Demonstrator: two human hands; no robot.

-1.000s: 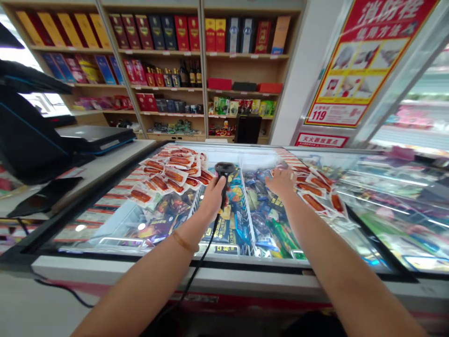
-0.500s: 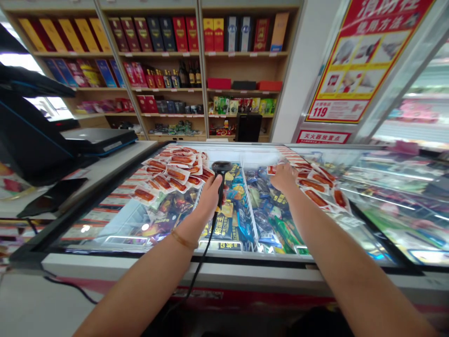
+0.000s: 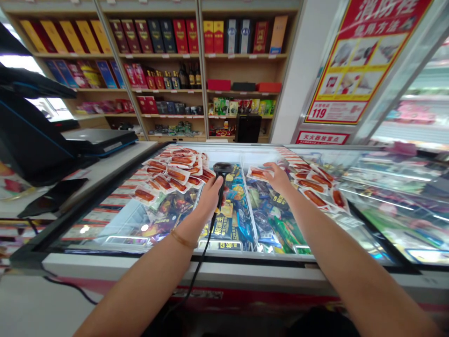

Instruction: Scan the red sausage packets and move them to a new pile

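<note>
My left hand (image 3: 212,194) is wrapped round the handle of a black barcode scanner (image 3: 222,167), its head pointing up and away from me and its cord hanging toward me. Between the thumb and fingers of my right hand (image 3: 278,178) is the right end of a packaged sausage (image 3: 257,173), a red-brown sausage in clear and white wrapping. The sausage is just right of the scanner, apart from it, above the freezer. One pile of packaged sausages (image 3: 177,174) lies on the glass at left. Another group of packaged sausages (image 3: 313,184) lies to the right of my right hand.
Below is a chest freezer (image 3: 280,263) with glass lids and wire-divided frozen packs. At left stands a counter with a black weighing scale (image 3: 100,140). Shelves (image 3: 159,55) of boxes and bottles line the back wall. A red poster (image 3: 368,61) hangs at right.
My right hand has moved left from beside the right group, bringing the packaged sausage toward the scanner. My left hand and the scanner have hardly moved.
</note>
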